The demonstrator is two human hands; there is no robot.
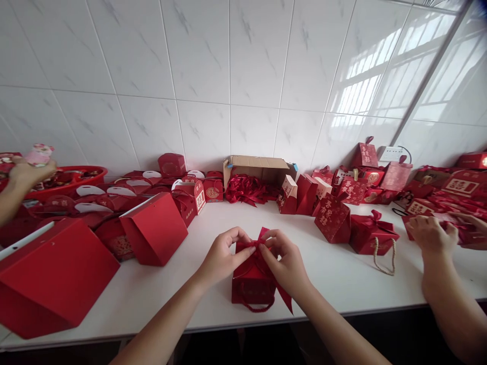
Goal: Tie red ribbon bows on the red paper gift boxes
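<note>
A small red gift box (pixel 243 289) stands before me near the table's front edge, a dark red rope handle (pixel 259 308) hanging down its front. On top of it, both my hands meet at a red ribbon (pixel 283 296), one tail of which trails down the box's right side. My left hand (pixel 228 252) pinches the ribbon at the knot from the left. From the right, my right hand (pixel 283 256) grips it too, thumb and fingers closed. The fingertips partly hide the knot.
Large red boxes (pixel 155 228) stand at left, with a red basin (pixel 83 175) behind. A cardboard box (pixel 262 162) of red ribbons is against the wall. At right are a bow-tied box (pixel 371 235) and another person's hands (pixel 433 233); another hand (pixel 32 175) reaches in from the left.
</note>
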